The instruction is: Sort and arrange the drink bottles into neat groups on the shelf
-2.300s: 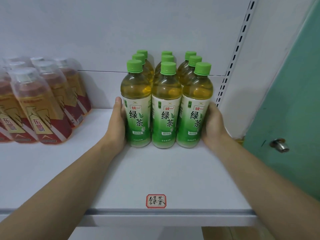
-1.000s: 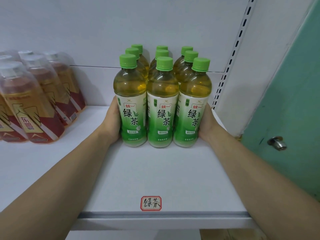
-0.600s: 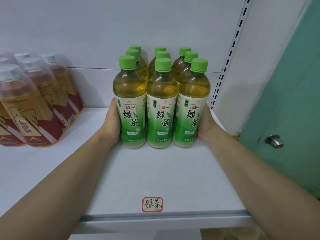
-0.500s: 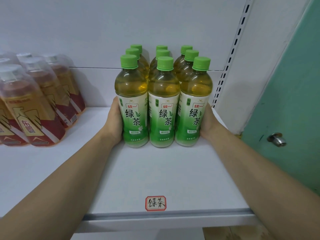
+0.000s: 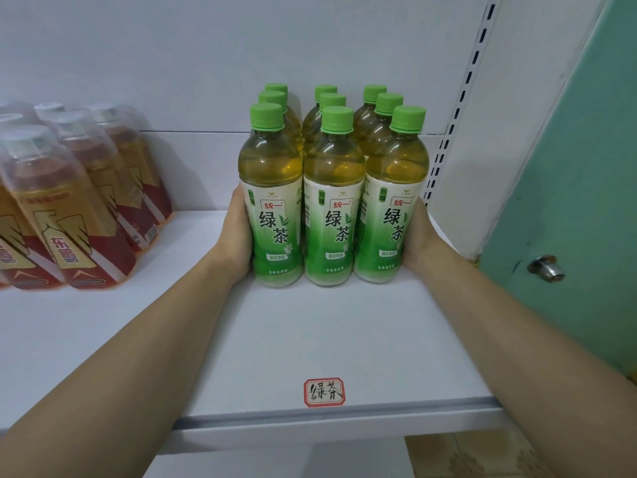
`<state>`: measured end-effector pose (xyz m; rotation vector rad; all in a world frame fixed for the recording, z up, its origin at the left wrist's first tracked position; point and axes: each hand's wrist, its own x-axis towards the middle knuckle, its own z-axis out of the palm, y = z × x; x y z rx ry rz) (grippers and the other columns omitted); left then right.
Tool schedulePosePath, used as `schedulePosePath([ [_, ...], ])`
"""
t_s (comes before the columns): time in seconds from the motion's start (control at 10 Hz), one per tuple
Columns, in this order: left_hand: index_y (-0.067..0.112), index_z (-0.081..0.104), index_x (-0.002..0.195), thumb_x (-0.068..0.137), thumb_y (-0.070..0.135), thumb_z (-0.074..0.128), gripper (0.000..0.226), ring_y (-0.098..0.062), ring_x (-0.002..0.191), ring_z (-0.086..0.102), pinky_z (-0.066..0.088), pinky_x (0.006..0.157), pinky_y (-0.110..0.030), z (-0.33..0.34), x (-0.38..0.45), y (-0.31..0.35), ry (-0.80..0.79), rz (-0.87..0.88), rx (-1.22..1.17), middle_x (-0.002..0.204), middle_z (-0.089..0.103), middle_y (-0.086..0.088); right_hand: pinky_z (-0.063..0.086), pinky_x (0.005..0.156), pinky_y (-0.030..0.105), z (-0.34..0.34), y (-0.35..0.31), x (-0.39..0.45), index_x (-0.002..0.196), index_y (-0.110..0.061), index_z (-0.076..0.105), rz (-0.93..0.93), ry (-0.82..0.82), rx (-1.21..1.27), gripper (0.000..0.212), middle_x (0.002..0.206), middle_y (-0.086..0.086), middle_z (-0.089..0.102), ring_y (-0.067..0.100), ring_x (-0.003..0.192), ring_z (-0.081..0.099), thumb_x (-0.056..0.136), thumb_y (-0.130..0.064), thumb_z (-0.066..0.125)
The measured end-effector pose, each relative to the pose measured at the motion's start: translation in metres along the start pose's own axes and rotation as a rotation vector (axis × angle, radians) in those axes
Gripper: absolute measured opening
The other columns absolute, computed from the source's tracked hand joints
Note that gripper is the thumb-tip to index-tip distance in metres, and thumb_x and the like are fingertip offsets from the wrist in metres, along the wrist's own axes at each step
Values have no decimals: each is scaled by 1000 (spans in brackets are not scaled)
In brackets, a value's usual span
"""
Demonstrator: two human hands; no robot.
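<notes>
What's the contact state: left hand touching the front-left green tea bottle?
Touching. In the head view the left hand presses against the side of the front-left green tea bottle, with no gap between them.

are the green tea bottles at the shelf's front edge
No, the bottles stand well back, with bare shelf between them and the front sticker.

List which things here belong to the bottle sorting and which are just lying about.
Job: green tea bottles, left hand and right hand pressing their sides, shelf, orange-red bottles, handwritten label.
Lying about: teal door, door knob, slotted upright.
</notes>
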<state>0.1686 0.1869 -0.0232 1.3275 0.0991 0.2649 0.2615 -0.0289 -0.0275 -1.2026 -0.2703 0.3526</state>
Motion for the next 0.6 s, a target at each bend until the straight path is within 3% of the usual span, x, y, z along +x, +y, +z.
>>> schedulePosePath([
  [0.2,27,82,77,107,45,21,71,-18,86,76,60,73,-30,4,-8,8,15,1,-16,92,80,-2,55,72,31,7,-5,-8,58,-21,71,-8,41,33,63,70,5,70,22,67,68,105,-39,33],
  [0.3,24,77,114,105,56,22,64,-25,110,72,57,94,-40,-3,-10,8,86,-43,2,118,76,-7,57,83,37,10,-10,-16,69,-20,76,-10,116,2,61,82,8,75,27,79,71,103,-48,34],
  [0.4,27,50,149,88,73,30,79,-22,136,54,38,117,-50,-19,-11,9,103,-106,113,150,56,1,47,108,50,4,-17,-28,109,-24,77,13,245,-191,55,119,3,74,25,115,67,96,-62,39],
  [0.5,24,41,155,90,65,36,77,-16,147,38,28,122,-50,-35,-38,25,-16,-101,415,162,38,7,46,106,48,5,-26,-59,128,-25,63,20,302,-392,43,131,-6,65,17,124,58,102,-49,37],
  [0.6,15,41,153,109,40,33,51,-21,143,42,28,123,-44,-50,-70,38,-77,-111,763,161,38,1,47,101,41,14,-21,-91,139,-22,51,-167,429,-640,38,130,-3,60,18,120,56,104,-35,44],
])
